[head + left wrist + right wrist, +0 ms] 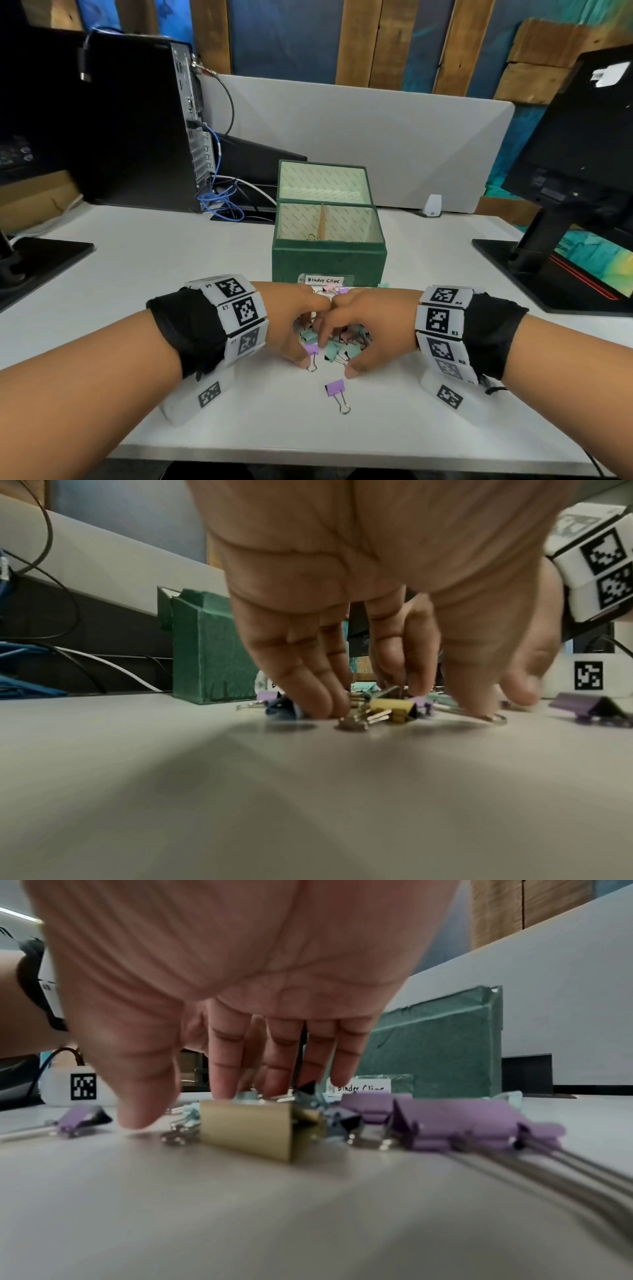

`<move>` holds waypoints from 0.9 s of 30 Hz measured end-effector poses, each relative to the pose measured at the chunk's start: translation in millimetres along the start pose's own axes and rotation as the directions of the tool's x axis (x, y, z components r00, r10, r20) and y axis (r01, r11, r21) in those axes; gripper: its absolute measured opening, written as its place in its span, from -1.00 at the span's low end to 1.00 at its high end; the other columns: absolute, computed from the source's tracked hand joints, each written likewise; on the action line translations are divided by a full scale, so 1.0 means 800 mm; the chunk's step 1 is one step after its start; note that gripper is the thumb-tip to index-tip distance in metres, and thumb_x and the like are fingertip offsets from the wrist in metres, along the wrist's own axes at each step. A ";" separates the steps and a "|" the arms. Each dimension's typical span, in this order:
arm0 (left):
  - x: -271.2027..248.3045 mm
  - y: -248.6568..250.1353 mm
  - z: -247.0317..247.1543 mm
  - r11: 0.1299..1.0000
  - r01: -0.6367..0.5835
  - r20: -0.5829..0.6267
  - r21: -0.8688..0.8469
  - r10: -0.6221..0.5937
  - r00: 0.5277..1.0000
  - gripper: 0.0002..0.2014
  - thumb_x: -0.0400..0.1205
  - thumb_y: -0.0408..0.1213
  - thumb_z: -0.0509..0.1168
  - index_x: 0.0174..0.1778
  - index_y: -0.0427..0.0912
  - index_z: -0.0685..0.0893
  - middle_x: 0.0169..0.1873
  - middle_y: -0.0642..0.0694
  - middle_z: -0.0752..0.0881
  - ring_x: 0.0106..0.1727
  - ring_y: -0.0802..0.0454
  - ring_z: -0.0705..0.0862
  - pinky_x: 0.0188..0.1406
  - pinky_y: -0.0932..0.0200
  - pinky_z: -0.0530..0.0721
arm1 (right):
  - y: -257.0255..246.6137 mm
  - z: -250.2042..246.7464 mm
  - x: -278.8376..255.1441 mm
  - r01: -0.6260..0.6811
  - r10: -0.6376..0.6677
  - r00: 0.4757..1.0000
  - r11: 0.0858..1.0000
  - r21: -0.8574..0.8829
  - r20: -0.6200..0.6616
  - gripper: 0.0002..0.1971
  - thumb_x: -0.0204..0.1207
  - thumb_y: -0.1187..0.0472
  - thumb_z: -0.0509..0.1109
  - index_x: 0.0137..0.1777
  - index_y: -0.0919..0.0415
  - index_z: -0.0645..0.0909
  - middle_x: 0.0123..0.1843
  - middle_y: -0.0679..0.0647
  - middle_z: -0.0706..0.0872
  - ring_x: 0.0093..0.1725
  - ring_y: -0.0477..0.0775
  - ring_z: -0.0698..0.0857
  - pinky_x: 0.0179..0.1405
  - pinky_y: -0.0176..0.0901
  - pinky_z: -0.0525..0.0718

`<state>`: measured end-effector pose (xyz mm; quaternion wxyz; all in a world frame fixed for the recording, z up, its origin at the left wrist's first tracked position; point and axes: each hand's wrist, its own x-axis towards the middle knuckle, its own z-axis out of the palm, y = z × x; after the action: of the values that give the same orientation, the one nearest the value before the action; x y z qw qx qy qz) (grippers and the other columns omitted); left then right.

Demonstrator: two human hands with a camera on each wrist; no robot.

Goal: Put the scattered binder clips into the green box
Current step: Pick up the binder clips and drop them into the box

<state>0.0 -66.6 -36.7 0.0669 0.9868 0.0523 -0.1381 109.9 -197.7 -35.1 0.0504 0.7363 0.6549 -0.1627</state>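
The green box [329,260] stands open mid-table, with its lid tipped back and a "Binder Clips" label [323,280] on the front. Just in front of it lies a pile of binder clips [337,344] in teal, pink, purple and yellow. My left hand [291,325] and right hand [370,325] cup the pile from either side, fingers pointing down and knuckles meeting above it. In the wrist views, the left hand [400,696] and right hand [205,1104] touch the clips with straight fingers around a yellow clip [253,1129]. One purple clip [335,389] lies alone nearer me.
A black computer tower [137,120] with tangled cables [222,202] stands at the back left. Monitor stands sit at the far left [41,260] and the right [548,267]. A grey divider [376,137] closes the back, with a small white device [433,205] at its foot.
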 end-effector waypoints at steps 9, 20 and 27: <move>0.003 0.000 0.003 1.000 -0.004 0.035 0.017 0.004 0.999 -0.71 0.47 -0.04 0.45 0.09 0.11 0.62 -0.02 0.13 0.46 -0.08 0.16 0.48 -0.03 0.26 0.49 | 0.002 -0.002 0.004 -0.054 0.057 0.997 0.998 -0.043 0.053 -0.56 0.47 -0.03 0.42 0.36 -0.19 0.53 0.23 -0.02 0.58 0.21 0.05 0.57 0.26 -0.01 0.59; -0.001 0.005 0.003 0.999 -0.044 0.061 -0.012 0.045 0.997 -0.58 0.42 0.11 0.45 0.21 0.28 0.61 0.15 0.12 0.38 -0.02 0.15 0.46 0.11 0.20 0.50 | 0.010 -0.001 0.006 -0.132 0.129 0.990 0.990 -0.058 -0.054 -0.62 0.47 0.04 0.43 0.29 -0.06 0.54 0.07 -0.11 0.57 0.05 -0.04 0.55 0.03 -0.23 0.56; -0.001 0.004 0.006 0.999 -0.042 0.035 0.025 0.041 0.999 -0.81 0.51 -0.11 0.40 0.03 0.08 0.67 0.07 0.11 0.37 -0.06 0.13 0.50 0.02 0.21 0.52 | 0.014 -0.008 0.005 -0.141 0.146 0.988 0.986 -0.094 0.044 -0.51 0.41 -0.09 0.46 0.35 -0.23 0.48 0.34 -0.08 0.52 0.30 0.00 0.54 0.34 -0.02 0.55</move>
<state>-1.4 -70.5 -40.3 0.0578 0.9859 0.0289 -0.1543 122.6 -193.9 -31.8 0.1120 0.7741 0.6054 -0.1473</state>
